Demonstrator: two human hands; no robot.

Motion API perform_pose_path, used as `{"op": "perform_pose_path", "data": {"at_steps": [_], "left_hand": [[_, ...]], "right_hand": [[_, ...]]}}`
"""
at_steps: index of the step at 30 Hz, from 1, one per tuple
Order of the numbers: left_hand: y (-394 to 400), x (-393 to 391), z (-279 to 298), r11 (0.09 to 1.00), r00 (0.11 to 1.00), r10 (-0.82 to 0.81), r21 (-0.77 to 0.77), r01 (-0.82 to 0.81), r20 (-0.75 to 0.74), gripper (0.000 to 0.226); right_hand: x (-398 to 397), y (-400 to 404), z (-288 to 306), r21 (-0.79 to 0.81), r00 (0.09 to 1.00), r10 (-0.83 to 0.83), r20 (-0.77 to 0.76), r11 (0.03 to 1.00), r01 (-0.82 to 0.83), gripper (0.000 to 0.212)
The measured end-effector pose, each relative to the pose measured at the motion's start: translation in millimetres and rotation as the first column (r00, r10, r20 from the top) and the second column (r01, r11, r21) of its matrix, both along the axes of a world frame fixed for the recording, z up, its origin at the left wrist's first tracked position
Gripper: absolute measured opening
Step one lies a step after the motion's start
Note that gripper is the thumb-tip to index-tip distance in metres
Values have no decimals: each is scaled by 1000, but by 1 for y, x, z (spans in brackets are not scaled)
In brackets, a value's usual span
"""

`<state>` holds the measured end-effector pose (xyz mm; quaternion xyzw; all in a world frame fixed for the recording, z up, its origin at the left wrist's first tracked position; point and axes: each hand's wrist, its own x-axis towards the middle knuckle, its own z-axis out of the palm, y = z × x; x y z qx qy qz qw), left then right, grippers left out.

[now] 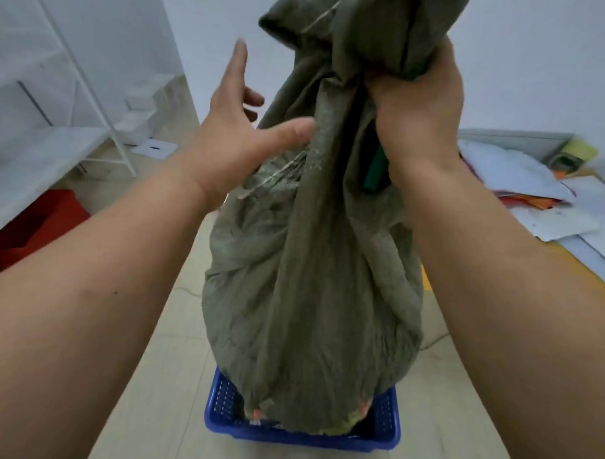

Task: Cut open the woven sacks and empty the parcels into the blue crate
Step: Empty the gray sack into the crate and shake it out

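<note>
A drab olive-green woven sack (pixel 309 263) with orange-flecked hem over a bright blue perforated crate (pixel 225 403); red bin (pixel 30 228) beneath white shelving (pixel 51 142).

Two bare forearms enter from the lower corners, broad near the frame edge and tapering toward the wrists. No sleeve, watch, band, ring or glove shows on either one. The left forearm (pixel 101 288) carries a small dark mole on its upper surface and a few faint marks near it. The left hand (pixel 229 135) shows short, unpainted nails. The right hand (pixel 417 108) and the right forearm (pixel 512 273) look smooth and unmarked.
</note>
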<state>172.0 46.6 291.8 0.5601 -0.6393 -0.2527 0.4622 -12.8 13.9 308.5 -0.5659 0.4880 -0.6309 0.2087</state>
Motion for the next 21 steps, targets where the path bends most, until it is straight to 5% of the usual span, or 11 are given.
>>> {"op": "perform_pose_path", "data": {"at_steps": [4, 7, 10, 14, 17, 21], "left_hand": [[9, 24, -75, 857, 982, -119, 514, 27, 146, 142], [18, 26, -109, 724, 983, -58, 685, -78, 174, 99], [8, 29, -92, 789, 985, 154, 590, -171, 79, 8], [-11, 41, -57, 907, 907, 358, 314, -281, -223, 21], [-3, 40, -63, 904, 980, 191, 398, -155, -51, 21], [-12, 50, -40, 953, 900, 298, 150, -262, -319, 25]], "right_hand": [[15, 3, -32, 182, 964, 148, -221, 977, -108, 29], [22, 4, -57, 302, 943, 240, -231, 939, -165, 24], [20, -2, -36, 100, 962, 69, -265, 994, -44, 24], [22, 3, -33, -91, 978, -35, -206, 996, 16, 28], [20, 2, -68, 168, 850, 162, -502, 982, -87, 26], [15, 0, -36, -96, 963, -62, -264, 995, 38, 27]]}}
